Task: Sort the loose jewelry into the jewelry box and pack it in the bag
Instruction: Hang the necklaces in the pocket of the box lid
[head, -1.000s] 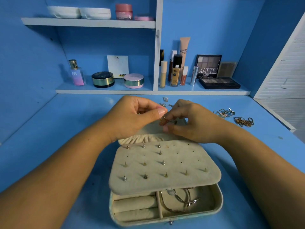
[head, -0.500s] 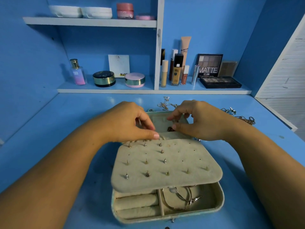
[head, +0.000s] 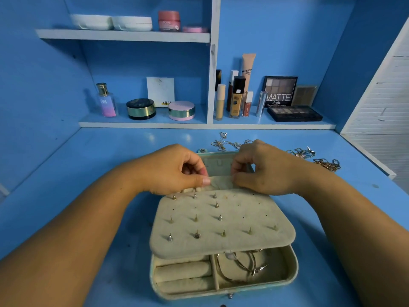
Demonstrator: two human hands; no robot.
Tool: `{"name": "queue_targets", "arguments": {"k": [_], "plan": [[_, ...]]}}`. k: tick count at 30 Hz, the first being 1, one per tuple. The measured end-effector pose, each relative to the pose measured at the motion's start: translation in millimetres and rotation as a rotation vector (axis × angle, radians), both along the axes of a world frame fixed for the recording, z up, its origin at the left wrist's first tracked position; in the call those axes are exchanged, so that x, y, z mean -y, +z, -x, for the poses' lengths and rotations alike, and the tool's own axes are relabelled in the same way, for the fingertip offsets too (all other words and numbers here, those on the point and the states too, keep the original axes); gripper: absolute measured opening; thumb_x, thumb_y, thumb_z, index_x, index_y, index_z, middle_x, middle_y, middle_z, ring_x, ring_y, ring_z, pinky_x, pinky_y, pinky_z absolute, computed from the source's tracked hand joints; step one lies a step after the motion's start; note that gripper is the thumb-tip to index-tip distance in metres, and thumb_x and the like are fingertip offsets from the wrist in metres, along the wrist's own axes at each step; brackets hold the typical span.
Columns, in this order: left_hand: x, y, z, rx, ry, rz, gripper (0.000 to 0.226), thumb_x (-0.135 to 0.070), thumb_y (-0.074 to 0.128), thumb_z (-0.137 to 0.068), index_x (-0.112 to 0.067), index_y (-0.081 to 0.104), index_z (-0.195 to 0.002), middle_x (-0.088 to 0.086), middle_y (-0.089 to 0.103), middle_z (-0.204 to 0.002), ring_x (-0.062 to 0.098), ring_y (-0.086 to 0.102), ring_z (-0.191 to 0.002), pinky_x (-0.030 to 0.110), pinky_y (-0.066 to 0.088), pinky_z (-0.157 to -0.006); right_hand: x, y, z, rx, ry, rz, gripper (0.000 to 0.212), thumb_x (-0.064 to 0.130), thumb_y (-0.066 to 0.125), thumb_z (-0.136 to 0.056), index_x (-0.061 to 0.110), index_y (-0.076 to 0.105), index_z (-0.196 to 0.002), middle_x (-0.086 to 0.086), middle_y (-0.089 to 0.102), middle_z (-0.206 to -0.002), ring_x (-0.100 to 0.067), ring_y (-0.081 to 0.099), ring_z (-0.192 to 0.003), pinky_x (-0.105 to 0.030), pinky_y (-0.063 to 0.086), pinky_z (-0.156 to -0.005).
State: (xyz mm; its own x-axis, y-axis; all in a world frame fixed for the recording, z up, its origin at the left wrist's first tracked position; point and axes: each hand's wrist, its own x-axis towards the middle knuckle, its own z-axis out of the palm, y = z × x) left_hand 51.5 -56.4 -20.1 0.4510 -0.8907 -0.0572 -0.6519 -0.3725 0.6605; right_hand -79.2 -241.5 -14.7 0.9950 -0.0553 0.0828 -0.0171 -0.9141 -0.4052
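Head view. Loose jewelry lies on the table behind the hands: a tangle of thin chains (head: 223, 144) just past the box lid, partly hidden by the right hand (head: 263, 171); silver pieces (head: 303, 152) and a gold chain (head: 327, 165) further right, well apart from the box. Both forearms cross the foreground and hide the table at either side.

Blue table (head: 88, 173), blue walls. The lower shelf (head: 199, 125) carries a perfume bottle (head: 106, 100), two round compacts, a foundation bottle (head: 236, 97), tubes, and an open eyeshadow palette (head: 294, 113). The upper shelf has white dishes and a pink jar.

The jewelry box (head: 223, 291) sits open at mid-table, lid (head: 218, 162) standing up at the far side. A beige earring panel (head: 232, 235) lies tilted over the base, studded with small earrings (head: 197, 234). Beneath it are ring rolls (head: 183, 271) in the left compartment and bangles (head: 241, 264) in the right.

The left hand (head: 174, 171), fingers curled, pinches the gathered edge of the cloth pocket (head: 221, 182) at the lid's foot between thumb and forefinger. The right hand pinches the same edge from the other end, fingers curled in tight. Cannot tell whether it also holds a piece of jewelry.
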Motion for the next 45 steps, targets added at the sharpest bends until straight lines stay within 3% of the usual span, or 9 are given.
{"name": "queue_targets", "arguments": {"k": [7, 14, 17, 20, 24, 29, 32, 37, 45], "plan": [[1, -3, -1, 0.045, -0.003, 0.003, 0.008, -0.037, 0.075, -0.08, -0.031, 0.072, -0.076, 0.004, 0.07, -0.079, 0.014, 0.057, -0.068, 0.028, 0.052, -0.065, 4, 2, 1, -0.03, 0.002, 0.016, 0.012, 0.042, 0.063, -0.078, 0.029, 0.065, -0.077, 0.014, 0.054, -0.087, -0.009, 0.044, -0.097, -0.047, 0.041, -0.092], [2, -6, -1, 0.174, 0.028, 0.058, 0.009, -0.034, 0.077, -0.079, -0.027, 0.072, -0.077, -0.004, 0.067, -0.079, 0.003, 0.058, -0.069, 0.019, 0.049, -0.065, 7, 2, 0, -0.003, -0.003, -0.012, 0.012, 0.031, 0.064, -0.079, 0.021, 0.07, -0.077, 0.006, 0.057, -0.093, -0.008, 0.05, -0.093, -0.035, 0.046, -0.083], [2, -8, -5, 0.393, 0.083, 0.157, 0.023, -0.043, 0.075, -0.077, -0.033, 0.069, -0.096, -0.013, 0.057, -0.096, -0.003, 0.052, -0.085, 0.016, 0.04, -0.069, 27, 2, -1, 0.157, -0.105, -0.1, 0.008, 0.025, 0.066, -0.083, 0.031, 0.066, -0.078, 0.01, 0.057, -0.093, 0.0, 0.052, -0.083, -0.021, 0.039, -0.071], [1, -9, -8, 0.418, 0.113, 0.121, 0.052, -0.058, 0.07, -0.075, -0.039, 0.059, -0.121, -0.018, 0.051, -0.116, -0.006, 0.049, -0.088, 0.015, 0.039, -0.076, 59, -3, -1, 0.236, -0.328, -0.024, 0.004, 0.026, 0.062, -0.088, 0.03, 0.063, -0.089, 0.007, 0.056, -0.094, -0.002, 0.049, -0.075, -0.018, 0.035, -0.06], [2, -11, -6, 0.415, 0.124, 0.02, 0.074, -0.07, 0.063, -0.07, -0.036, 0.051, -0.134, -0.016, 0.051, -0.126, 0.003, 0.05, -0.115, 0.027, 0.043, -0.099, 83, -11, 1, 0.139, -0.483, -0.018, 0.012, 0.021, 0.059, -0.09, 0.026, 0.063, -0.1, 0.001, 0.06, -0.097, -0.005, 0.047, -0.069, -0.019, 0.034, -0.056], [4, -10, -4, 0.403, 0.133, 0.013, 0.069, -0.064, 0.067, -0.073, -0.033, 0.054, -0.133, -0.018, 0.052, -0.118, 0.002, 0.05, -0.108, 0.022, 0.041, -0.094, 82, -5, 6, 0.073, -0.512, 0.008, 0.013, 0.018, 0.061, -0.087, 0.024, 0.067, -0.097, -0.001, 0.064, -0.097, -0.013, 0.052, -0.074, -0.024, 0.036, -0.059], [4, -11, -4, 0.404, 0.134, 0.013, 0.071, -0.065, 0.067, -0.073, -0.033, 0.053, -0.135, -0.02, 0.05, -0.118, -0.001, 0.047, -0.105, 0.019, 0.038, -0.091, 75, 6, 12, -0.038, -0.409, -0.043, 0.003, 0.033, 0.071, -0.08, 0.032, 0.071, -0.083, 0.011, 0.066, -0.088, -0.009, 0.056, -0.073, -0.021, 0.038, -0.06], [4, -12, -5, 0.409, 0.133, 0.009, 0.071, -0.066, 0.066, -0.073, -0.033, 0.052, -0.135, -0.018, 0.051, -0.119, 0.001, 0.048, -0.109, 0.021, 0.039, -0.092, 47, 17, 19, -0.318, -0.21, -0.053, 0.018, 0.049, 0.081, -0.063, 0.044, 0.072, -0.077, 0.017, 0.063, -0.094, -0.007, 0.058, -0.092, -0.029, 0.049, -0.085], [5, -12, -5, 0.409, 0.137, 0.025, 0.071, -0.065, 0.066, -0.074, -0.032, 0.053, -0.135, -0.018, 0.052, -0.118, 0.002, 0.051, -0.11, 0.024, 0.042, -0.096, 41, 13, 15, -0.33, -0.155, 0.038, 0.011, 0.037, 0.068, -0.083, 0.034, 0.07, -0.072, 0.009, 0.067, -0.089, -0.02, 0.063, -0.09, -0.036, 0.054, -0.08]]}}
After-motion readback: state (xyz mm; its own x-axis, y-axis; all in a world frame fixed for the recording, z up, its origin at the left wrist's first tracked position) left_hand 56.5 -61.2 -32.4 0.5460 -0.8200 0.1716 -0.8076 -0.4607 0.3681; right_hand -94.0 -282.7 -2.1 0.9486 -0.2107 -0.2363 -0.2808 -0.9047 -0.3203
